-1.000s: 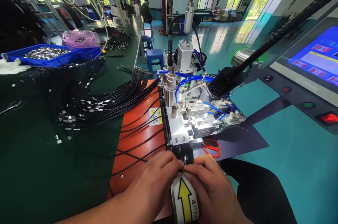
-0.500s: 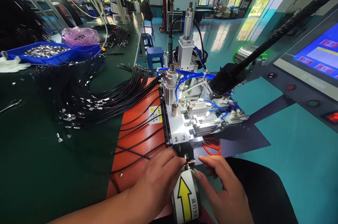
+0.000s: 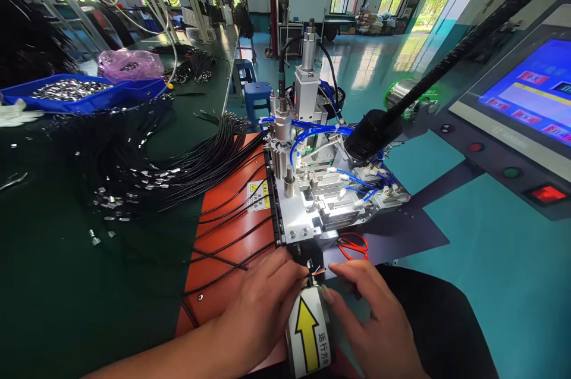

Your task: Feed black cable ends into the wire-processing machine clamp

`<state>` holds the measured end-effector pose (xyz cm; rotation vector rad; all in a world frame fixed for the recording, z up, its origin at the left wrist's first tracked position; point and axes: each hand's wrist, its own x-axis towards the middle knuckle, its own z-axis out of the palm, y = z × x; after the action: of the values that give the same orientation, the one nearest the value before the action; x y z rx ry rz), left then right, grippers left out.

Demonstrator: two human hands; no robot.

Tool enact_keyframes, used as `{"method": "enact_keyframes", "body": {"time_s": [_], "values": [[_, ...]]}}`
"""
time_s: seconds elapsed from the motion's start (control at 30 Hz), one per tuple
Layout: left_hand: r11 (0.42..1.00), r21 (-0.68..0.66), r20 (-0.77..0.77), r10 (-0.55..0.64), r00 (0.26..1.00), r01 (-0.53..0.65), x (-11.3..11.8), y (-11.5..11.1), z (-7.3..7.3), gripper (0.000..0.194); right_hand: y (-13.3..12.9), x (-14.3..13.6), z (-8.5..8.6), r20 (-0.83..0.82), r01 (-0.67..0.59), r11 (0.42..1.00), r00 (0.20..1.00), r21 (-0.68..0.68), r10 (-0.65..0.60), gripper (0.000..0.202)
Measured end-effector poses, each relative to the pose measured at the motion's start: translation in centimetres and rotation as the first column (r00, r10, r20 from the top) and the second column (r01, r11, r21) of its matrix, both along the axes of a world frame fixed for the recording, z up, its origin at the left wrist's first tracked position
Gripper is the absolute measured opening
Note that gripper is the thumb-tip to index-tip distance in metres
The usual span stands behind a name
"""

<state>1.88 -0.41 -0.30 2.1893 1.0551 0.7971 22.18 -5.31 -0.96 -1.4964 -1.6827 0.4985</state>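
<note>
My left hand point(image 3: 272, 293) pinches a black cable near its end, above a metal cylinder with a yellow arrow label point(image 3: 307, 331). Thin colored wires point(image 3: 318, 272) fan out of the cable end, to the right of my left fingertips. Just right of these wires is my right hand point(image 3: 372, 307), its thumb and index finger apart, nothing visible between them. Behind both hands stands a metal machine point(image 3: 330, 194) with blue air tubes. Several black cables point(image 3: 232, 221) lie across the orange plate point(image 3: 218, 278) to the left.
A blue tray point(image 3: 89, 102) of metal connectors and a pink bag point(image 3: 129, 63) are at the left. Red-handled scissors point(image 3: 353, 243) lie beside the machine. A control screen point(image 3: 530, 93) stands at the right, and a black flexible arm point(image 3: 428, 87) reaches over the machine.
The whole view has shifted slightly, with the machine and table now a little further left. The colored wires look more spread out. Both hands keep nearly the same pose.
</note>
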Motion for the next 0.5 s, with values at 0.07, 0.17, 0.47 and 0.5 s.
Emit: {"method": "enact_keyframes", "body": {"time_s": [0.07,0.17,0.47,0.5], "values": [[1.0,0.005,0.004,-0.003,1.0,0.003,0.01,-0.01,-0.11,0.012,0.09,-0.09,0.2,-0.002,-0.005,1.0,1.0,-0.013,0.005,0.02],[1.0,0.002,0.003,-0.008,1.0,0.008,0.02,-0.02,-0.24,0.012,0.18,-0.17,0.38,-0.002,-0.035,0.999,0.999,-0.035,0.035,0.02],[1.0,0.022,-0.029,-0.015,0.999,0.016,0.23,0.0,0.34,0.02,0.21,-0.47,0.61,0.006,-0.06,0.998,0.998,-0.02,0.06,0.019],[1.0,0.025,-0.035,-0.017,0.999,0.017,0.22,0.01,0.38,0.022,0.28,-0.54,0.69,0.007,-0.062,0.998,0.998,-0.019,0.062,0.018]]}}
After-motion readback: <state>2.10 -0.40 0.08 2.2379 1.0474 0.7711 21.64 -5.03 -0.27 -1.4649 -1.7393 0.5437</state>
